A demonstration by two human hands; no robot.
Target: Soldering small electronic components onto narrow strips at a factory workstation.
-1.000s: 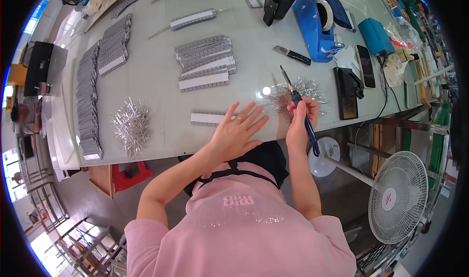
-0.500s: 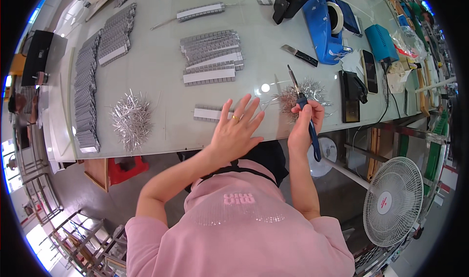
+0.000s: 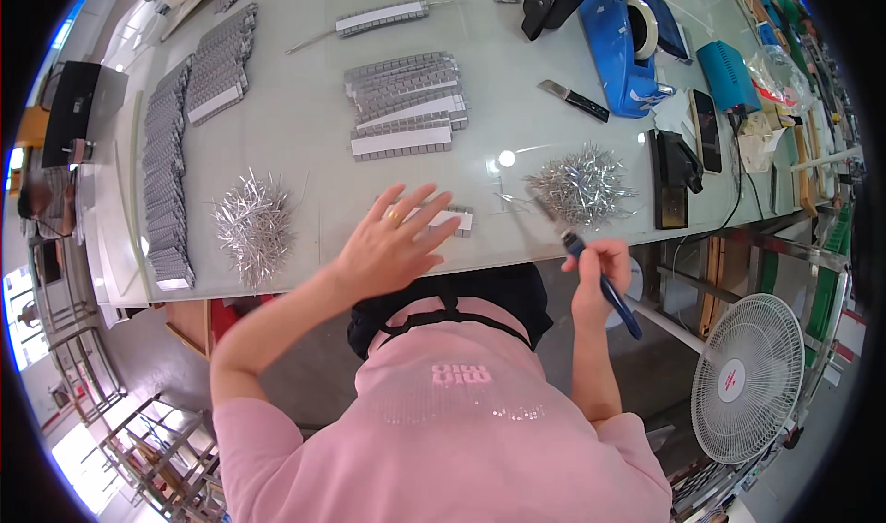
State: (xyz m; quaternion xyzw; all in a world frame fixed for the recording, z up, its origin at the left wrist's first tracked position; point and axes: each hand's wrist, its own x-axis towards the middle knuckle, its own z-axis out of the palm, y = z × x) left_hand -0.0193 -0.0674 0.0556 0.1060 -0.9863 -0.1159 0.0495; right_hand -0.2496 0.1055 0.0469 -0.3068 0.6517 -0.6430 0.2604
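Note:
My left hand [image 3: 392, 239] hovers flat with its fingers spread over a grey segmented strip with a white face [image 3: 460, 220]. It partly hides that strip near the table's front edge. In my right hand [image 3: 600, 269] is a soldering iron [image 3: 622, 311] with a dark blue handle, its thin tip slanting up and left. Close to the tip lies a heap of short silvery wire pieces [image 3: 586, 186]. A second wire heap [image 3: 251, 228] sits to the left of my left hand. Beyond my hands, several similar strips [image 3: 401, 137] are stacked together.
Rows of grey strips [image 3: 164, 182] line the table's left side. At the right are a utility knife [image 3: 574, 101], a blue tape dispenser [image 3: 618, 57], a black holder [image 3: 670, 186], a phone [image 3: 705, 131] and a teal box [image 3: 729, 76] with a cable. A white fan [image 3: 748, 380] stands below right.
My left hand has shifted left, uncovering the strip's right end. My right hand has lowered slightly to the right, and the soldering iron now tilts further left, its tip lower.

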